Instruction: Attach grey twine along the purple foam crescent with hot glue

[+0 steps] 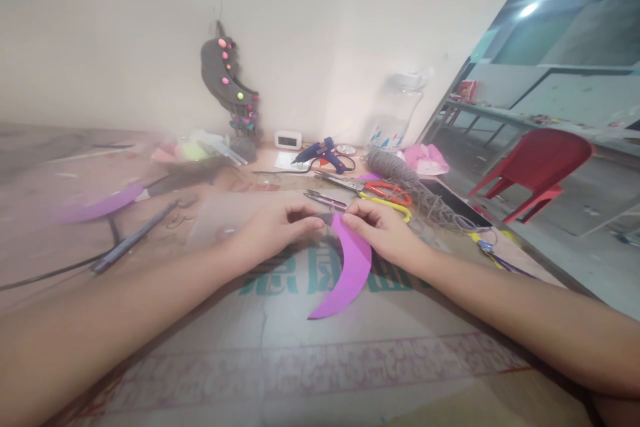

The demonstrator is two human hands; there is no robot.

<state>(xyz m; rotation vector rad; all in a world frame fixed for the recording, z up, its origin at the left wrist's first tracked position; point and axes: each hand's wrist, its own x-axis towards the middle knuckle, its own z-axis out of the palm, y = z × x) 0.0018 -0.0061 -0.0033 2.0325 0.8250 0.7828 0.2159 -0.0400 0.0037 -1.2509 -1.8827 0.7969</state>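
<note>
A: Where's the purple crescent (357, 260)?

B: Right in front of you, over the printed tabletop (200, 360), its upper end at your fingers and its lower tip pointing down toward your left. The orange-handled scissors (373, 185) and the grey yarn (393, 167) lie just beyond your hands.

A: And your grip?

B: Your right hand (384, 225) pinches the crescent near its upper end, thumb on the purple face. Your left hand (285, 225) is curled with thumb and fingers close together beside a dark sliver; I can't tell whether you actually have hold of that.

A: How should it handle?

B: Light, I'd judge, like thin foam or felt: enough body to keep its curve, yet soft enough to bend. The matt face shouldn't slip much under bare fingertips.

A: Best place to hold it?

B: The broad middle, pinched flat, gives you the steadiest grip. Go gently at the narrow tips; they'd likely crease or tear first, and pinching only one end lets the rest swing.
</note>
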